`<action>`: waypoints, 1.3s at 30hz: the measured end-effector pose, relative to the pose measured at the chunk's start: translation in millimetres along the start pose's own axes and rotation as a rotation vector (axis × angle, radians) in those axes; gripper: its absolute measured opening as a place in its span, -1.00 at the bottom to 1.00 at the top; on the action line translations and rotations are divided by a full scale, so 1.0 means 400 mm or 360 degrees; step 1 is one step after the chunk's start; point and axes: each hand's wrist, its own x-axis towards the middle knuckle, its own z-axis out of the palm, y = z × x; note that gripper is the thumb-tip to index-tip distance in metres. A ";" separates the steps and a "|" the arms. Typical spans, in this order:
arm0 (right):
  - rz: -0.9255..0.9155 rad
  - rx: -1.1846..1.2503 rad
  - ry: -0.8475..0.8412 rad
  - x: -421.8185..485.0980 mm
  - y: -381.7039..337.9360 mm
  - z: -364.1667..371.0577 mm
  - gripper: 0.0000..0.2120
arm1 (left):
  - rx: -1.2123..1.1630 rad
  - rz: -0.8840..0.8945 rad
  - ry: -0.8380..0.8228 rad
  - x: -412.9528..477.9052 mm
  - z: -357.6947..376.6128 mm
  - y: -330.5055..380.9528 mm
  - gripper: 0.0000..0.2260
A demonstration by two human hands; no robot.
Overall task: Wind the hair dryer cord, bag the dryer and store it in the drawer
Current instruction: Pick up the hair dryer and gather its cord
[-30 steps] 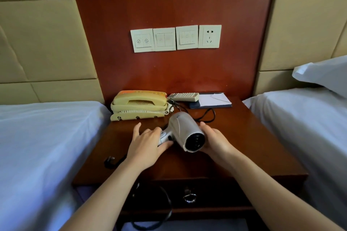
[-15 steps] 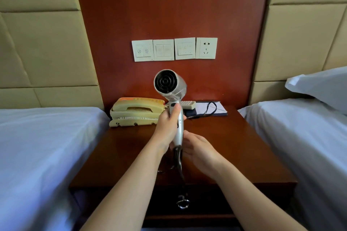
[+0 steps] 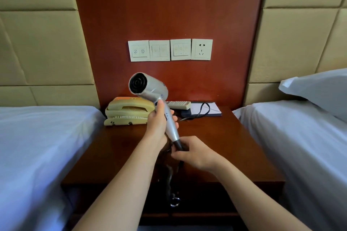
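Tilting now where half a second ago it was standing straight up, the hair dryer [image 3: 150,86] is hanging in the air above the counter [image 3: 234,146], a second after it was lying flat on the wood between both hands. The left hand [image 3: 158,125] is gripping the silver handle, its fingers [image 3: 174,118] curling round the far side, and the barrel is leaning up and to the left of them with its dark grille facing the camera. The right hand [image 3: 195,154] is sitting just below, pinching the dark sleeve at the handle's foot, where the cord [image 3: 169,176] is leaving the dryer. Beneath those fingers the cord is dangling, blurred, in front of the drawer [image 3: 197,200], and another loop is lying beyond them on the notepad [image 3: 213,108]. This is reading as the start of the winding: the cord is looking unwound, no bag is showing, and the drawer is looking shut. Beyond the left fingers a yellowed telephone [image 3: 127,110] and a remote [image 3: 178,104] are resting at the back of the counter. Above them switch plates [image 3: 159,50] and a socket [image 3: 201,49] are sitting on the red wooden panel, between padded walls. Flanking the counter are the left bed [image 3: 37,137] and the right bed [image 3: 300,137], the latter carrying a pillow [image 3: 319,88].
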 end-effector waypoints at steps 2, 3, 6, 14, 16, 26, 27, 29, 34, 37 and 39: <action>0.0030 -0.0445 0.0111 -0.006 -0.004 0.003 -0.90 | -0.0068 0.0034 0.0131 -0.001 -0.004 0.007 -0.62; 0.0038 -0.0625 0.0164 -0.009 -0.008 0.005 -0.94 | -0.0112 0.0045 0.0201 -0.003 -0.009 0.013 -0.62; -0.0158 -0.1049 0.0353 -0.012 -0.016 0.008 -0.85 | -0.0250 0.0018 0.0341 -0.002 -0.030 0.032 -0.65; -0.0523 -0.1674 0.0704 -0.002 0.022 -0.027 -0.77 | -0.0447 -0.0063 0.0416 -0.014 -0.084 0.059 -0.66; -0.0580 -0.1743 0.0696 0.003 0.042 -0.036 -0.71 | -0.0490 -0.0058 0.0412 -0.014 -0.095 0.069 -0.67; -0.0469 -0.0921 -0.0046 -0.010 0.027 -0.045 -0.69 | -0.0426 -0.0047 0.0440 0.031 -0.242 0.061 -0.70; -0.0462 -0.0849 -0.0036 -0.010 0.031 -0.042 -0.69 | -0.0384 -0.0046 0.0452 0.035 -0.255 0.059 -0.72; -0.0474 -0.0813 0.0083 -0.007 0.034 -0.043 -0.68 | -0.0278 -0.0046 0.0457 0.035 -0.269 0.052 -0.80; -0.0365 -0.0788 0.0555 0.009 0.054 -0.079 -0.65 | -0.0022 -0.0008 0.0340 0.026 -0.253 0.052 -0.88; -0.0243 -0.0755 0.0730 0.022 0.064 -0.099 -0.60 | 0.0055 0.0017 0.0280 0.027 -0.247 0.062 -0.89; -0.0189 -0.0754 0.0800 0.036 0.064 -0.102 -0.62 | 0.0105 0.0019 0.0244 0.024 -0.246 0.064 -0.89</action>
